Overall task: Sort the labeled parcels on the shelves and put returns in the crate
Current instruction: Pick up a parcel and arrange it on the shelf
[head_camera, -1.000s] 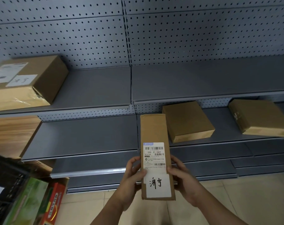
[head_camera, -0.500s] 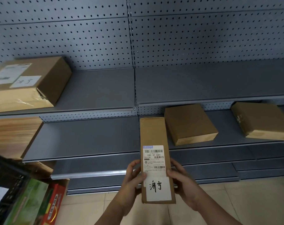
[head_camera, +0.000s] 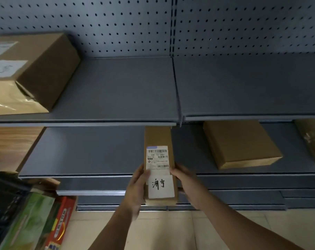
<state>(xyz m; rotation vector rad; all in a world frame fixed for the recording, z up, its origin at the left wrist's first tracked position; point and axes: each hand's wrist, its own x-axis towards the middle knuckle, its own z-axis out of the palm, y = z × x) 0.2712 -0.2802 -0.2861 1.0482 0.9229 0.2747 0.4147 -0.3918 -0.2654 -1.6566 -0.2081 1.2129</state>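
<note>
I hold a long narrow cardboard parcel (head_camera: pixel 159 139) upright in front of the shelves, its shipping label and a handwritten white sticker facing me. My left hand (head_camera: pixel 136 184) grips its left edge with the thumb on the label. My right hand (head_camera: pixel 186 181) grips its right edge. The parcel's top end reaches just under the front lip of the upper shelf (head_camera: pixel 117 91). A black crate (head_camera: pixel 3 193) shows at the lower left edge.
A large labeled box (head_camera: pixel 35 69) sits at the left of the upper shelf. Two plain brown boxes (head_camera: pixel 239 143) (head_camera: pixel 313 139) lie on the middle shelf (head_camera: pixel 84 152) to the right. Coloured cartons (head_camera: pixel 35 222) stand by the crate. Tiled floor (head_camera: pixel 171 230) lies below.
The view has drawn closer to the shelves and the parcel has moved up and forward, so its top now sits under the upper shelf's lip. Both hands keep their grip.
</note>
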